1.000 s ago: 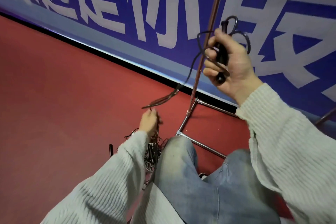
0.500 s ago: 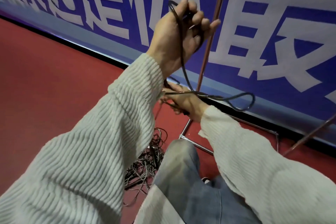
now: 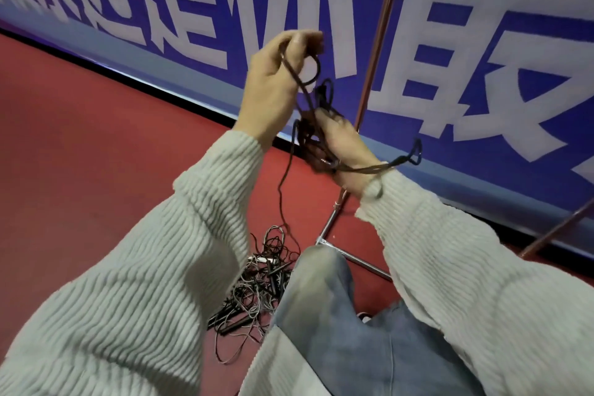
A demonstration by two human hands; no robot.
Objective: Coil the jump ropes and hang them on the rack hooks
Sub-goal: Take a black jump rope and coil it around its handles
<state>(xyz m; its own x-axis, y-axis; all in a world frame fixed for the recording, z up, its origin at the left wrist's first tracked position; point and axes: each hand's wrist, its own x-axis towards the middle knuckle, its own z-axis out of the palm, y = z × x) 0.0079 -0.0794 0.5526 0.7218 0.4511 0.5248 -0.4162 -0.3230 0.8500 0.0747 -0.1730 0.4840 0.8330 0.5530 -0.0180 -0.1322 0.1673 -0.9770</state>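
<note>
Left hand (image 3: 273, 83) pinches the black jump rope (image 3: 302, 83) up high while the right hand (image 3: 340, 145) grips what looks like the coiled bundle, fingers (image 3: 331, 120) curled.

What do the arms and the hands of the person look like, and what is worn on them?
Both arms wear a pale grey-white ribbed knit sweater with loose, wide sleeves ending in ribbed cuffs at the wrists. The left hand and right hand are bare: no gloves are visible.

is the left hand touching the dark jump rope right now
Touching. In the head view the left hand pinches the dark jump rope at its fingertips; the cord runs down to the right hand.
</note>
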